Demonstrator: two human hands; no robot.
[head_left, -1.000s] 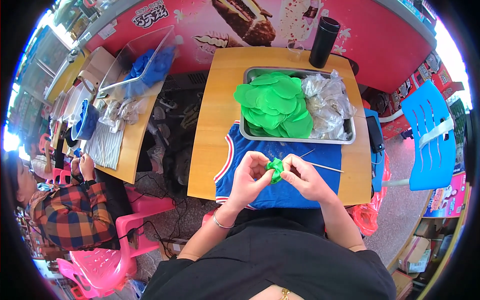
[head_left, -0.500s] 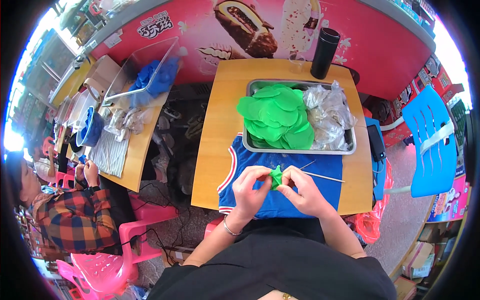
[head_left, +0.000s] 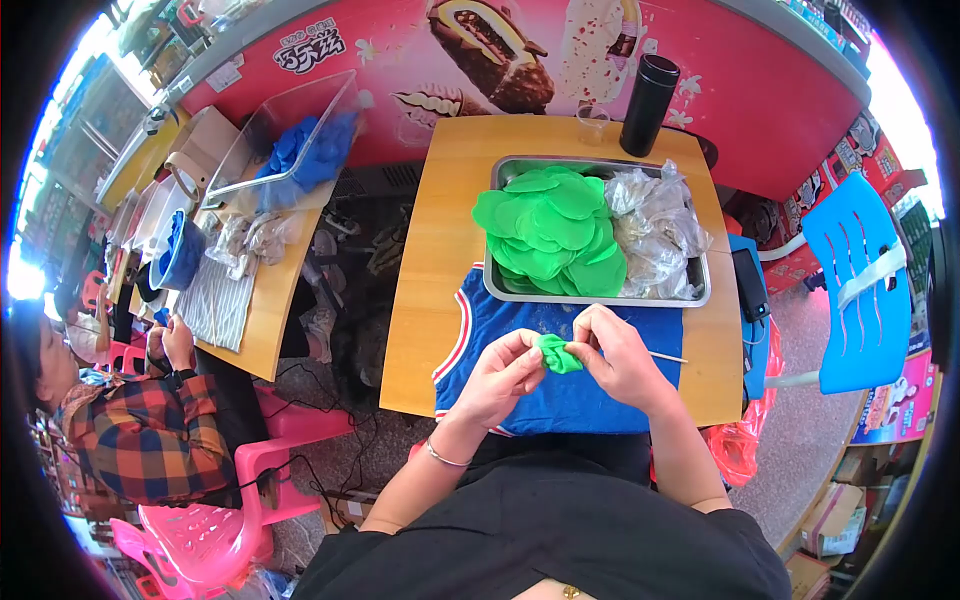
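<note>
Just inside the worktop's near edge, the left hand and right hand are pinching a crumpled green sheet between thumbs and fingers; it is sitting between them, touching both, too bunched to show a long axis. Beneath, a blue jersey with striped trim is lying spread, a pale stick pointing toward the right edge. Farther, a shiny metal tray is carrying smooth, rounded green sheets and crinkled clear plastic bags; a black cylindrical tumbler is standing near the far edge.

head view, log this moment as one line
left hand: holds green piece | right hand: holds same piece | metal tray: green discs, plastic bags
</note>
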